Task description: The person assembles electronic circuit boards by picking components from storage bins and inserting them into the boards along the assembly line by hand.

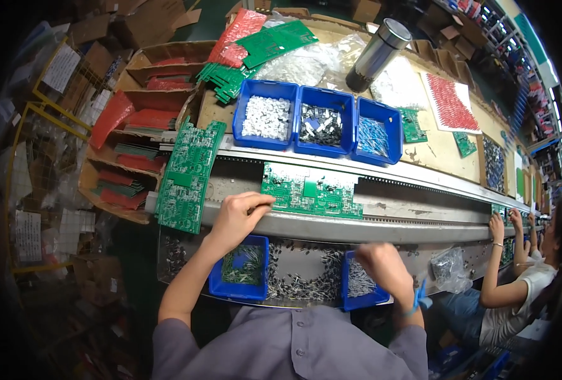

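A green circuit board (309,190) lies in the conveyor rail in front of me, with small parts on it. At its left edge my left hand (235,218) has thumb and fingers pinched together; anything between the tips is too small to make out. My right hand (382,266), blurred by motion, hovers over a blue bin (347,303) of thin silver leaded parts, so its fingers do not show clearly. Near my left forearm a second blue bin (218,288) holds green leaded parts. Loose dark components with leads (300,269) are spread between these two bins.
Beyond the rail (433,180) stand blue bins of white (265,117), black-and-white (322,123) and blue parts (374,136). A stack of green boards (189,177) lies across the rail's left end. A metal flask (382,54) stands behind. Co-workers (521,285) sit at right.
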A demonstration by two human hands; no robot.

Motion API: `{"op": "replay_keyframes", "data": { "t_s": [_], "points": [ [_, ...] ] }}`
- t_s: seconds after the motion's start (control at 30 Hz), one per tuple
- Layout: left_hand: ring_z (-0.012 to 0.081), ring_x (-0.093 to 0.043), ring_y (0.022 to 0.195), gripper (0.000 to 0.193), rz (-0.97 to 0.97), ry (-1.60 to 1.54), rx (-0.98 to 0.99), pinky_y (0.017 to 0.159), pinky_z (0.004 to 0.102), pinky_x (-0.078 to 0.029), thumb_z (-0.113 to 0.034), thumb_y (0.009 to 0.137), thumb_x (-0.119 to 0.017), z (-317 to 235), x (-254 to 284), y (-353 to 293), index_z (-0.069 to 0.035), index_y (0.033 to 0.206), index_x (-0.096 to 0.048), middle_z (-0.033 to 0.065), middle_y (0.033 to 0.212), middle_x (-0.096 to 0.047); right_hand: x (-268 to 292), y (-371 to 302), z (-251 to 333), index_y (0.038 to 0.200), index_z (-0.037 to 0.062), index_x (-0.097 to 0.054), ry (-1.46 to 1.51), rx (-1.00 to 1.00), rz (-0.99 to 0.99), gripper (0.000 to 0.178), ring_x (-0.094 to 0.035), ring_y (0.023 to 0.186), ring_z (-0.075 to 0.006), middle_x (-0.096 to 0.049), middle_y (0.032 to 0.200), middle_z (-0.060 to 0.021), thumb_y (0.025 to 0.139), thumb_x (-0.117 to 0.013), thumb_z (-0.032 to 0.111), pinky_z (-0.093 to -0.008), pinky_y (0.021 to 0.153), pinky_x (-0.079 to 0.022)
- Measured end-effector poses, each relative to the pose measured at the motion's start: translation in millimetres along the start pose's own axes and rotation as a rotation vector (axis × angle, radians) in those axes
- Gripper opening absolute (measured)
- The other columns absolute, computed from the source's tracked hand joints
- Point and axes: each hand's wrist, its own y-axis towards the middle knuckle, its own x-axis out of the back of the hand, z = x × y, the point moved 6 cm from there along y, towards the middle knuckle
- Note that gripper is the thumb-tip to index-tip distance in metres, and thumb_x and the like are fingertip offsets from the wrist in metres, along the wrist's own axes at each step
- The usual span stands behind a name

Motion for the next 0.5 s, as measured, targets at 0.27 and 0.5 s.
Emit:
{"op": "replay_keyframes", "data": {
  "t_s": [0.27,0.5],
  "points": [
    [0.0228,-0.063,0.069,0.009,-0.059,-0.012,-0.040,0.062,0.0327,-0.049,-0.004,0.076,-0.067,22.2,-22.5,18.2,-0.001,0.085,-0.065,0.0112,0.075,-0.066,-65.0,-54.9,-17.8,0.074,0.0056,-0.057,-0.209,-0.230,0.019,0.003,-0.061,0.067,-0.0319,-0.057,0.069,-0.0134,0.071,-0.057,0.004,-0.0411,0.058,-0.049],
    [0.0213,-0.063,0.068,0.008,-0.063,-0.035,0.000,0.061,0.0320,-0.048,-0.004,0.076,-0.067,26.6,-22.5,20.1,-0.002,0.083,-0.066,0.0100,0.073,-0.065,-61.9,-55.4,-18.3,0.072,0.0047,-0.058,-0.149,-0.183,-0.011,0.002,-0.060,0.068,-0.0319,-0.057,0.070,-0.0135,0.070,-0.057,0.005,-0.0408,0.059,-0.048]
  ]
}}
